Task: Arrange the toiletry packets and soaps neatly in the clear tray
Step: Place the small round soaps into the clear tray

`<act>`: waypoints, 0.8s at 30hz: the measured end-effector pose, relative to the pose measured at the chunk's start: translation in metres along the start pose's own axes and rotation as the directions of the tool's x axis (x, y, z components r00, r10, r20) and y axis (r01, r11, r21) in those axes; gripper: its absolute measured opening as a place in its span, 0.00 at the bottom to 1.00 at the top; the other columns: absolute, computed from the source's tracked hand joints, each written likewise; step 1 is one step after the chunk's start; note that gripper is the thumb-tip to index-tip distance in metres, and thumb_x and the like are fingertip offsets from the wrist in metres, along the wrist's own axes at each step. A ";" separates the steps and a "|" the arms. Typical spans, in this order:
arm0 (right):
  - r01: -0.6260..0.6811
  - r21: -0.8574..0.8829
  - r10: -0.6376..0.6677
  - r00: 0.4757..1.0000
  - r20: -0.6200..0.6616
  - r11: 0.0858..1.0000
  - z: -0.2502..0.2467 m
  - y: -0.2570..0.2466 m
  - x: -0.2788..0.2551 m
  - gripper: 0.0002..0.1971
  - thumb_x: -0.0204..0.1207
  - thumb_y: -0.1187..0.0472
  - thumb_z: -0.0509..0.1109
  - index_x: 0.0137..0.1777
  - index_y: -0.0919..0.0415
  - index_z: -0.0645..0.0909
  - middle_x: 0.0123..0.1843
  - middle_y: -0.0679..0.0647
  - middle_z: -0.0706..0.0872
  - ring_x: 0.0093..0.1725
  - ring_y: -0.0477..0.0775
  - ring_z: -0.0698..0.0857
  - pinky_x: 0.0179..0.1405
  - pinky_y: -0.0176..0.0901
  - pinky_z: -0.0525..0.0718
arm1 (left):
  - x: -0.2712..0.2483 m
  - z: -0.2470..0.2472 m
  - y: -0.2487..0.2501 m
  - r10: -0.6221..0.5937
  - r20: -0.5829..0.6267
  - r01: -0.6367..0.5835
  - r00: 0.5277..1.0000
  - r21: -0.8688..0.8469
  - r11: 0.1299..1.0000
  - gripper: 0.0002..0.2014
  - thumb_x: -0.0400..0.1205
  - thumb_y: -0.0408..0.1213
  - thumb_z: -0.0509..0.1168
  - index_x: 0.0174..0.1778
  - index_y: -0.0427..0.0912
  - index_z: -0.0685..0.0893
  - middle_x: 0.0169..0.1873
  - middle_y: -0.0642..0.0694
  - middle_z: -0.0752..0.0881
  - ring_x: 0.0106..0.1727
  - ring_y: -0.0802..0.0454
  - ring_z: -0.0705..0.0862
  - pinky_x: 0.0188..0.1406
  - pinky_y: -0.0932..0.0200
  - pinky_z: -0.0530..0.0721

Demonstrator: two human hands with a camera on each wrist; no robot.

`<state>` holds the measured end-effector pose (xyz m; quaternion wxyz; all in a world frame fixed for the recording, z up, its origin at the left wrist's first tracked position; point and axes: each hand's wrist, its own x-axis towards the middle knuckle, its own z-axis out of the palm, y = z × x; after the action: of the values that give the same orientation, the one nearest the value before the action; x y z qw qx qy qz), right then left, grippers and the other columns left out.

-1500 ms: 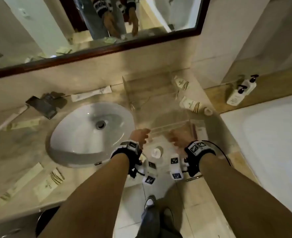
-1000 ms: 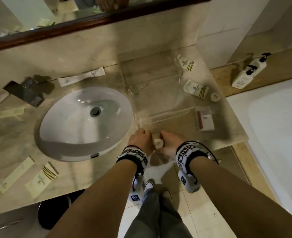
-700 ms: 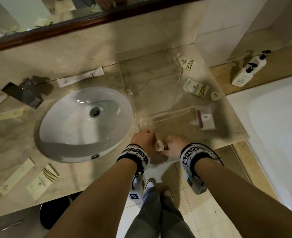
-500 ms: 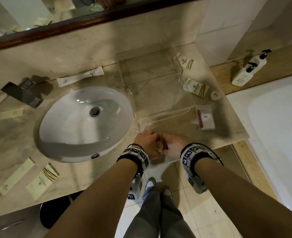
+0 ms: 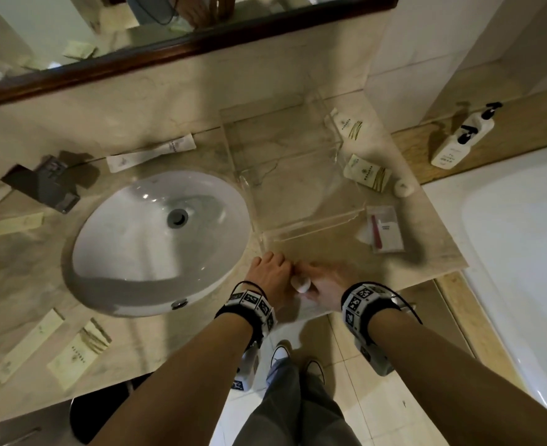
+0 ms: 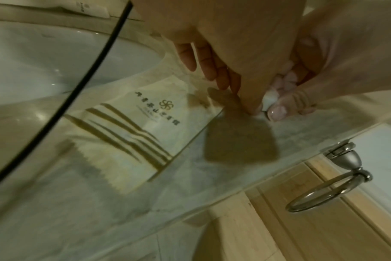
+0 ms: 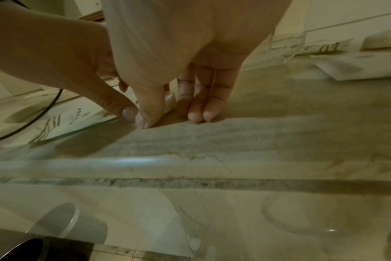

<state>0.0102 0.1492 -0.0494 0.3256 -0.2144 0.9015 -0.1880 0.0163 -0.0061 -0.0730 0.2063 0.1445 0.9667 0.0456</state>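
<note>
We've got both hands down: our left hand (image 5: 270, 272) and right hand (image 5: 325, 281) pinch 1 small round soap (image 5: 301, 284) between their fingertips, the clear tray (image 5: 298, 235) just beyond them

Left hand (image 5: 270, 272): on the counter edge, knuckles up, touching the right hand.
Right hand (image 5: 325, 283): beside it, fingers meeting the left's.
Round soap (image 5: 300, 284): small, white, held between both hands.
Clear tray (image 5: 293, 175): just beyond the hands.
Sink (image 5: 156, 239): left of the left hand.
Striped packets (image 5: 367, 172): beyond the right hand, beside the tray.
</note>
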 end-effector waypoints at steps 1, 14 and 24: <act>-0.011 -0.031 0.010 1.000 -0.021 0.999 -0.005 0.000 -0.004 0.17 0.80 0.58 0.66 0.66 0.54 0.70 0.47 0.48 0.75 0.43 0.49 0.73 0.39 0.34 0.67 | 0.002 -0.005 0.002 0.026 0.023 -0.026 0.999 -0.011 1.000 0.22 0.75 0.57 0.64 0.61 0.48 0.79 0.58 0.47 0.79 0.61 0.44 0.76 0.61 0.50 0.73; -0.154 -0.242 0.084 0.957 -0.279 0.958 -0.148 0.008 0.003 0.19 0.74 0.50 0.70 0.61 0.54 0.71 0.55 0.55 0.87 0.54 0.62 0.86 0.46 0.49 0.81 | 0.081 -0.129 0.014 0.117 -0.171 -0.138 0.978 -0.113 0.984 0.21 0.78 0.56 0.67 0.63 0.48 0.80 0.59 0.48 0.84 0.62 0.45 0.80 0.63 0.48 0.78; -0.130 -0.237 0.114 0.990 -0.081 0.963 -0.179 0.079 0.086 0.17 0.74 0.49 0.67 0.61 0.49 0.70 0.57 0.51 0.85 0.54 0.60 0.83 0.47 0.46 0.80 | 0.171 -0.117 0.018 -0.081 0.058 0.094 0.995 -0.287 0.953 0.17 0.82 0.46 0.64 0.67 0.48 0.81 0.60 0.47 0.86 0.62 0.45 0.83 0.63 0.50 0.80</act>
<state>-0.1900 0.2072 -0.0025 0.2777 -0.1902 0.9395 -0.0633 -0.1768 0.0590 -0.0300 0.2490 0.0709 0.9501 0.1739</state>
